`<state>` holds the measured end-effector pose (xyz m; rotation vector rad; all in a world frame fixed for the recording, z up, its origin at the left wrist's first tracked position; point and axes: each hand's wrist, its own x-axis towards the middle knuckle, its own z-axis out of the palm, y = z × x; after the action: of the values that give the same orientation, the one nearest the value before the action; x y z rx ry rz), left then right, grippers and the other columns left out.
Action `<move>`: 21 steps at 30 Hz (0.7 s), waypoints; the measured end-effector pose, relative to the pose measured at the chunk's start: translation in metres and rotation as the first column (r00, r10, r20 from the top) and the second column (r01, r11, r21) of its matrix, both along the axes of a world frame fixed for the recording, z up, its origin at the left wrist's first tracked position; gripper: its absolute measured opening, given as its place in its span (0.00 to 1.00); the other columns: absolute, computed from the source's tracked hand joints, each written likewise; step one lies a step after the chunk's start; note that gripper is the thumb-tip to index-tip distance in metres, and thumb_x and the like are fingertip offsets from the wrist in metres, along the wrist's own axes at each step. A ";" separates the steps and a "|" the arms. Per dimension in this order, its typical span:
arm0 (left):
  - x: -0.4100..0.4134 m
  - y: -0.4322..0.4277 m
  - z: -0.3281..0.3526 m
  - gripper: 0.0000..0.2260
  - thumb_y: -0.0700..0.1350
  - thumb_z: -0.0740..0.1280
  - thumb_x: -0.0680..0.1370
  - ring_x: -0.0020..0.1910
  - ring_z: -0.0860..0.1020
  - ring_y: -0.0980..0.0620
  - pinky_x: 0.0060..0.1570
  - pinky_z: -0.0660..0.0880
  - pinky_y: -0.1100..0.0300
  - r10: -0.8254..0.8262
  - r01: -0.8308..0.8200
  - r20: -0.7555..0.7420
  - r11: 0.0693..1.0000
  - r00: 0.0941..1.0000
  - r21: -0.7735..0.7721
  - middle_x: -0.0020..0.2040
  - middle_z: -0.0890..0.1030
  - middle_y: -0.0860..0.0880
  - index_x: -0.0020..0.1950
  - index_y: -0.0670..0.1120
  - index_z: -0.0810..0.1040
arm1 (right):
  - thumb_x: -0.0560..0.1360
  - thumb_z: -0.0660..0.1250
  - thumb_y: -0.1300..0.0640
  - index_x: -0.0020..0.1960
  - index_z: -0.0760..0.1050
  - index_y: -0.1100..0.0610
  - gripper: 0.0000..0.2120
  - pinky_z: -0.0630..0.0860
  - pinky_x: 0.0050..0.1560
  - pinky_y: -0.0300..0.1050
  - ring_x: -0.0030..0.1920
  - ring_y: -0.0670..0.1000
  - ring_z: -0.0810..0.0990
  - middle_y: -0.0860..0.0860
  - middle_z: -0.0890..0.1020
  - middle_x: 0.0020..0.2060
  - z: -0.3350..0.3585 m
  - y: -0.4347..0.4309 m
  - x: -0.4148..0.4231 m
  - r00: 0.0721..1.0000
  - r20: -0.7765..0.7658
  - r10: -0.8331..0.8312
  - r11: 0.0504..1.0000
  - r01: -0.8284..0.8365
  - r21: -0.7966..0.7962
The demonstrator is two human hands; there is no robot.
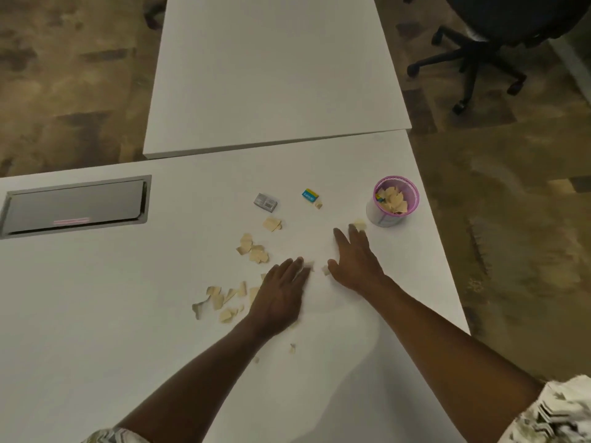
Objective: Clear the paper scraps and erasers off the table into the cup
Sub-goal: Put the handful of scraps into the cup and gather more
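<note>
Resting flat on the white surface (96,314), the left hand (281,292) and right hand (355,260) lie palm-down, fingers extended and close together, gripping nothing. Two erasers sit at twelve o'clock from the hands: a grey one (265,202) and a blue-yellow one (310,195). Roughly fifteen loose paper scraps (252,249) scatter from nine to eleven o'clock. One pink cup (395,199), already holding scraps, stands at one o'clock near the surface's right edge.

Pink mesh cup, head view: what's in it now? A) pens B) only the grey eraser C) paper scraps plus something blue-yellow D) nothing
C: tan paper scraps fill the pink mesh cup, with a blue-yellow item at its left wall; the grey eraser lies on the white table.
</note>
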<state>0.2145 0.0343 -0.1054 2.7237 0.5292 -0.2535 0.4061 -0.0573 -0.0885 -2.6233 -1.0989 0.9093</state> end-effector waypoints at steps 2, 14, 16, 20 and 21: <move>-0.024 0.000 0.002 0.25 0.49 0.58 0.82 0.79 0.59 0.41 0.76 0.59 0.41 0.164 -0.164 -0.024 0.986 0.986 0.023 0.80 0.60 0.43 0.79 0.46 0.62 | 0.78 0.63 0.50 0.81 0.50 0.54 0.36 0.59 0.76 0.58 0.80 0.62 0.46 0.60 0.49 0.80 -0.007 0.001 -0.017 0.997 0.023 0.070 0.997 -0.070 0.011; -0.124 0.019 -0.002 0.37 0.67 0.51 0.75 0.79 0.52 0.34 0.70 0.63 0.34 0.578 -0.578 -0.215 0.813 0.787 0.072 0.82 0.50 0.42 0.81 0.53 0.53 | 0.75 0.65 0.46 0.81 0.41 0.49 0.44 0.52 0.76 0.66 0.78 0.70 0.42 0.59 0.41 0.80 -0.011 0.012 -0.133 0.892 0.033 0.451 0.892 -0.451 -0.009; -0.124 0.012 -0.002 0.38 0.66 0.56 0.76 0.80 0.52 0.36 0.72 0.63 0.37 0.515 -0.519 -0.211 0.854 0.831 0.043 0.82 0.49 0.42 0.81 0.53 0.51 | 0.75 0.66 0.47 0.81 0.40 0.47 0.45 0.51 0.76 0.66 0.78 0.70 0.40 0.58 0.39 0.80 -0.011 0.013 -0.143 0.860 0.026 0.510 0.860 -0.509 -0.035; -0.119 -0.002 0.000 0.40 0.61 0.60 0.74 0.81 0.47 0.38 0.77 0.56 0.44 0.338 -0.343 -0.236 0.939 0.911 0.021 0.82 0.46 0.41 0.82 0.49 0.49 | 0.77 0.63 0.59 0.81 0.43 0.49 0.40 0.55 0.77 0.61 0.79 0.67 0.39 0.56 0.39 0.81 -0.010 0.010 -0.152 0.816 0.024 0.578 0.815 -0.575 -0.066; -0.119 -0.006 0.001 0.40 0.58 0.61 0.74 0.81 0.47 0.38 0.78 0.55 0.45 0.299 -0.304 -0.239 0.953 0.924 0.016 0.82 0.46 0.40 0.82 0.48 0.49 | 0.78 0.59 0.62 0.81 0.45 0.50 0.38 0.60 0.75 0.60 0.79 0.66 0.41 0.56 0.40 0.81 -0.009 0.008 -0.154 0.814 0.026 0.580 0.814 -0.578 -0.060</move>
<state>0.0952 0.0282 -0.1045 2.5565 0.9958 -0.5047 0.2524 -0.0493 -0.0971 -2.3683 -1.9765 0.9817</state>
